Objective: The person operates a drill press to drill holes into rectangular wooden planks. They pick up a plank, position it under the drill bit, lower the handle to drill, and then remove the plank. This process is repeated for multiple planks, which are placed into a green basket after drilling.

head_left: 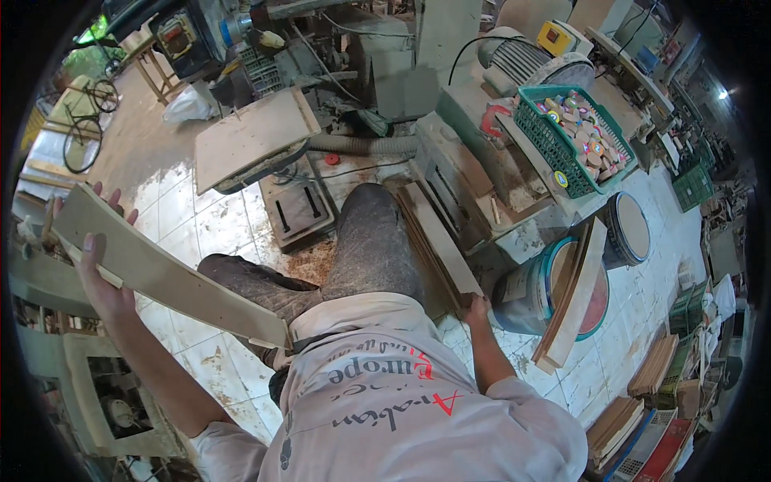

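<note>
Pale board (165, 273) runs waistward from pinching left hand (111, 293); right hand (476, 308) grips a plank (438, 237).

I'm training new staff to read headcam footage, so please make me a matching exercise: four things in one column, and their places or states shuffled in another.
Things:
1. Left hand
2. Right hand
3. Green crate
4. Yellow box

Places or states:
A. Filled with small round pieces
B. At the near end of the boards beside the right thigh
C. Next to the grey ribbed motor
D. Gripping a long pale board towards its far end

Right pairs: 1-D, 2-B, 3-A, 4-C
</note>
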Motion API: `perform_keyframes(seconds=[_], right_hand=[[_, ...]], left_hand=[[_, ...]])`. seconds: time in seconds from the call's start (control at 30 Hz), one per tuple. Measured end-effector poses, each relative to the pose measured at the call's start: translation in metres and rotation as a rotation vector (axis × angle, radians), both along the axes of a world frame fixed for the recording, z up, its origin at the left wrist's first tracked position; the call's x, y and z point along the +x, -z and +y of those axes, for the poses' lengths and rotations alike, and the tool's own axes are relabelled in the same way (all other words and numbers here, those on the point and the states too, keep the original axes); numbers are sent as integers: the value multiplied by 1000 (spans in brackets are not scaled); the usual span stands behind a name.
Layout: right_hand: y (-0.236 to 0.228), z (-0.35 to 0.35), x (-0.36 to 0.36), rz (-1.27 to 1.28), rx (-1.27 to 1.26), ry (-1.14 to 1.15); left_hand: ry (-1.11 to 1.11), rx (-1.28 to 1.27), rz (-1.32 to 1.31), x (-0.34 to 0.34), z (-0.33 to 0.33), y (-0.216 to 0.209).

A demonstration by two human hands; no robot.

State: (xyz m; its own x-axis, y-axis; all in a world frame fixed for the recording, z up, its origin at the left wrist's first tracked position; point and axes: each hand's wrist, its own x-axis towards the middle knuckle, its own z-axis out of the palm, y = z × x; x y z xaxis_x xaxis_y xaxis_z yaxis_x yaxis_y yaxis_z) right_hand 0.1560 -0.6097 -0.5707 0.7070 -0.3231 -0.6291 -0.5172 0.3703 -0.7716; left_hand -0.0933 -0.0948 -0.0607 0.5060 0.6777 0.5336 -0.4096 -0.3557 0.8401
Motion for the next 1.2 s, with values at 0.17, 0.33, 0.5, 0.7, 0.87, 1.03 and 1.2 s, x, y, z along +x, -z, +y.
perform_keyframes(seconds=[0.17,0.33,0.5,0.7,0.87,1.03,1.2], right_hand=[[-1,-15,-1,-154,-302,-102],[-115,-9,22,-168,-285,-876],[-243,-60,45,-513,-860,-781],[-278,-156,51,-174,-1676,-126],[-269,-182,38,73,-1383,-224],[-280,-168,37,24,-1431,-110],[-282,-205,38,-248,-1237,45]], left_hand=[[9,-43,36,7,10,6],[-17,-298,105,-35,55,30],[109,-92,139,-46,106,69],[32,-55,131,-18,38,58],[25,-79,167,-15,29,76],[41,-113,167,-21,21,92],[77,-177,141,-19,14,98]])
